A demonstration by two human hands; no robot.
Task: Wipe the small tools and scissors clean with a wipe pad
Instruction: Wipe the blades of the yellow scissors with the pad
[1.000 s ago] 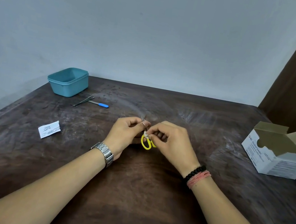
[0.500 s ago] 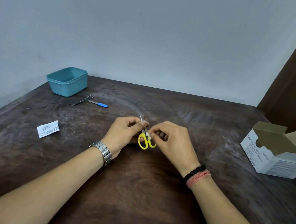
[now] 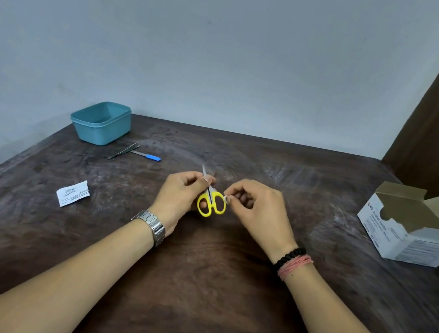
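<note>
Small scissors with yellow handles (image 3: 211, 204) sit at the table's middle, blades pointing away from me. My left hand (image 3: 179, 196) pinches the blades between thumb and fingers. My right hand (image 3: 256, 209) pinches a small white wipe pad (image 3: 226, 198) against the right handle loop. Tweezers (image 3: 124, 151) and a blue-handled small tool (image 3: 147, 156) lie on the table at the far left, beside the teal tub.
A teal plastic tub (image 3: 101, 122) stands at the far left corner. A torn white wipe wrapper (image 3: 72, 193) lies on the left. An open cardboard box of alcohol swabs (image 3: 416, 226) stands at the right edge. The dark wooden table (image 3: 198, 292) meets a wall behind.
My right hand has slid the wipe pad down from the blades toward the yellow handles, uncovering the scissors. The blade tips now stick out past my left fingers.
</note>
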